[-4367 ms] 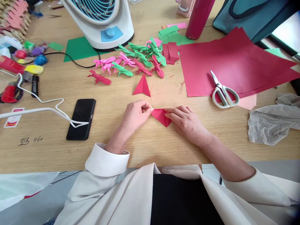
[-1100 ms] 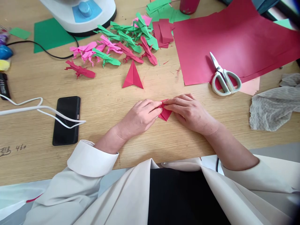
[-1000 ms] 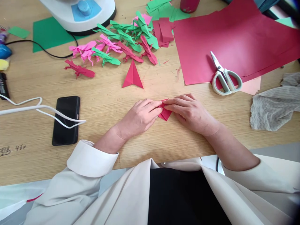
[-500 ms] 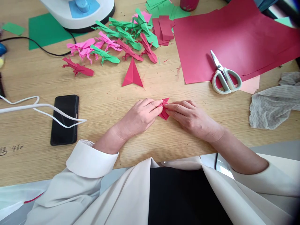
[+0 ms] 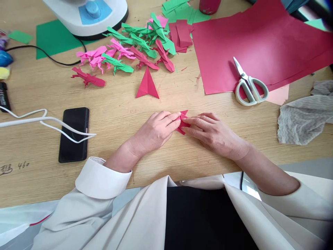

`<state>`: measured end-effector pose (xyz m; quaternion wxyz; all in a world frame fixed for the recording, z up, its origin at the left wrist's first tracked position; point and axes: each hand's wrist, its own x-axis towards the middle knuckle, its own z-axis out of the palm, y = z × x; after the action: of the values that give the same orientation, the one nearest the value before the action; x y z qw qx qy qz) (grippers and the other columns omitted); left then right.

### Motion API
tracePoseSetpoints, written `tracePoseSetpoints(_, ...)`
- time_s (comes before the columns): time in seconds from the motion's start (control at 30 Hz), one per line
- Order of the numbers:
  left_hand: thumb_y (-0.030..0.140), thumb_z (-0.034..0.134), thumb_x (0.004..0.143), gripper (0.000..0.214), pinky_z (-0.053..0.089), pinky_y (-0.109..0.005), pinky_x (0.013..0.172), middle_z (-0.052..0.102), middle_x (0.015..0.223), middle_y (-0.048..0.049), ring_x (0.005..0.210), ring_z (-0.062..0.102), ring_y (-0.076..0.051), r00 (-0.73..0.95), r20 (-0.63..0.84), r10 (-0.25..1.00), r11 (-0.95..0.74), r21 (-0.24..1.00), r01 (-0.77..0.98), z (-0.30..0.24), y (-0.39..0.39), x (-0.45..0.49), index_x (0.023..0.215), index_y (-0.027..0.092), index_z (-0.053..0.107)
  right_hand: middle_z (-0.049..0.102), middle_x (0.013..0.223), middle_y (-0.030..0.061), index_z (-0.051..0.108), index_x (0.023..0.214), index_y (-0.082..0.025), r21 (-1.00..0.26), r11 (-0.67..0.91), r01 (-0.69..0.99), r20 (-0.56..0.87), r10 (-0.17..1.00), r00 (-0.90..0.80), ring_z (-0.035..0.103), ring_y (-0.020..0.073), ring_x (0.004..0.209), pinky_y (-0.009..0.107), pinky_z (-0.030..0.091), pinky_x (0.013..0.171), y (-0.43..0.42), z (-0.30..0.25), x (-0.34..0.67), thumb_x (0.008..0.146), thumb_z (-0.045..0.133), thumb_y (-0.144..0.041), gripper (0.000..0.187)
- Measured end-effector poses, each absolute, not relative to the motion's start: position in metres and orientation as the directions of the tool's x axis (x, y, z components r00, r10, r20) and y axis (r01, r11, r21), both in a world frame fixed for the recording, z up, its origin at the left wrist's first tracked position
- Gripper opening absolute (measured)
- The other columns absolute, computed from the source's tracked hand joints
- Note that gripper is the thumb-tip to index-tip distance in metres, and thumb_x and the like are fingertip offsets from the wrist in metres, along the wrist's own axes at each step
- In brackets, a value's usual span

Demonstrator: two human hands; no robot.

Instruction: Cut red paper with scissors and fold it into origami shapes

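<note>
A small folded red paper piece (image 5: 182, 121) lies on the wooden table (image 5: 117, 114) in front of me. My left hand (image 5: 154, 131) presses its fingertips on the paper's left edge. From the right, my right hand (image 5: 212, 133) pinches the same piece, so both hands cover most of it. A finished red paper triangle (image 5: 147, 84) lies just beyond. Further back is a heap of folded pink, green and red paper figures (image 5: 130, 52).
White-handled scissors (image 5: 248, 88) rest on large red paper sheets (image 5: 260, 45) at the right. A grey cloth (image 5: 301, 118) lies at the far right. A black phone (image 5: 73, 133) with a white cable (image 5: 47, 121) sits at the left. A fan base (image 5: 88, 14) stands at the back.
The red piece has been folded smaller since the earliest frame. In the last second my right hand slid slightly toward me; the left stayed pressing the paper.
</note>
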<state>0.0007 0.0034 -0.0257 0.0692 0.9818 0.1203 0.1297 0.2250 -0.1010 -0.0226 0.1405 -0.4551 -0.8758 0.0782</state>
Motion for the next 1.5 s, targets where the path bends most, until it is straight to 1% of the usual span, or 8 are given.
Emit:
tracePoseSetpoints(0.23,0.011,0.045,0.093,0.041,0.049,-0.043,0.097,0.059,0.135,-0.0132,0.117,0.057,-0.025,0.94,0.25,0.233,-0.966,0.169,0.195,-0.024,0.002,-0.008,0.133,0.013,0.051,0.055,0.138,0.0144,0.053,0.137,-0.019,-0.27,0.584,0.766,0.175,0.811,-0.558,0.054,0.0265,0.118,0.046,0.041,0.101,-0.1,-0.021,0.225,0.097,0.044,-0.015,0.041)
tracePoseSetpoints(0.4,0.013,0.044,0.094,0.04,0.049,-0.042,0.098,0.062,0.128,-0.0141,0.116,0.058,-0.024,0.921,0.27,0.28,-0.95,0.216,0.225,-0.026,0.001,-0.007,0.133,0.013,0.051,0.056,0.137,0.0146,0.055,0.134,-0.016,-0.258,0.594,0.762,0.18,0.804,-0.566,0.054,0.0265,0.117,0.045,0.042,0.1,-0.1,-0.022,0.225,0.097,0.043,-0.016,0.038)
tracePoseSetpoints(0.53,0.016,0.046,0.095,0.034,0.05,-0.041,0.095,0.064,0.121,-0.0141,0.111,0.058,-0.025,0.911,0.266,0.316,-0.944,0.18,0.275,-0.024,0.0,0.001,0.127,0.011,0.056,0.056,0.137,0.0134,0.055,0.133,-0.016,-0.232,0.59,0.773,0.183,0.808,-0.561,0.054,0.026,0.119,0.044,0.042,0.1,-0.1,-0.023,0.225,0.099,0.042,-0.016,0.037)
tracePoseSetpoints(0.7,0.02,0.046,0.096,0.031,0.05,-0.039,0.092,0.065,0.115,-0.0142,0.106,0.058,-0.024,0.905,0.273,0.325,-0.945,0.138,0.298,-0.022,-0.001,0.007,0.123,0.008,0.058,0.056,0.138,0.014,0.057,0.131,-0.016,-0.242,0.59,0.77,0.195,0.807,-0.557,0.054,0.0262,0.119,0.044,0.043,0.099,-0.101,-0.026,0.224,0.098,0.044,-0.016,0.036)
tracePoseSetpoints(1.0,0.024,0.047,0.096,0.031,0.049,-0.039,0.089,0.064,0.116,-0.0146,0.102,0.056,-0.025,0.903,0.226,0.365,-0.931,0.113,0.348,-0.023,-0.003,0.012,0.121,0.009,0.059,0.057,0.137,0.0137,0.058,0.13,-0.017,-0.258,0.592,0.764,0.221,0.806,-0.549,0.056,0.0255,0.114,0.043,0.044,0.096,-0.1,-0.025,0.224,0.098,0.044,-0.016,0.035)
tracePoseSetpoints(1.23,0.023,0.048,0.096,0.032,0.047,-0.039,0.088,0.063,0.119,-0.0132,0.103,0.056,-0.024,0.902,0.217,0.374,-0.927,0.088,0.364,-0.022,-0.003,0.009,0.125,0.013,0.058,0.059,0.132,0.0134,0.057,0.13,-0.018,-0.318,0.576,0.753,0.23,0.817,-0.529,0.056,0.0248,0.113,0.043,0.044,0.095,-0.1,-0.024,0.224,0.097,0.044,-0.014,0.036)
tracePoseSetpoints(1.5,0.024,0.049,0.096,0.035,0.046,-0.04,0.089,0.063,0.122,-0.0121,0.108,0.054,-0.026,0.919,0.182,0.349,-0.937,0.049,0.346,-0.017,0.002,0.005,0.129,0.015,0.057,0.056,0.138,0.0118,0.059,0.128,-0.018,-0.292,0.574,0.765,0.225,0.818,-0.529,0.055,0.0252,0.113,0.042,0.043,0.095,-0.099,-0.025,0.223,0.096,0.046,-0.014,0.035)
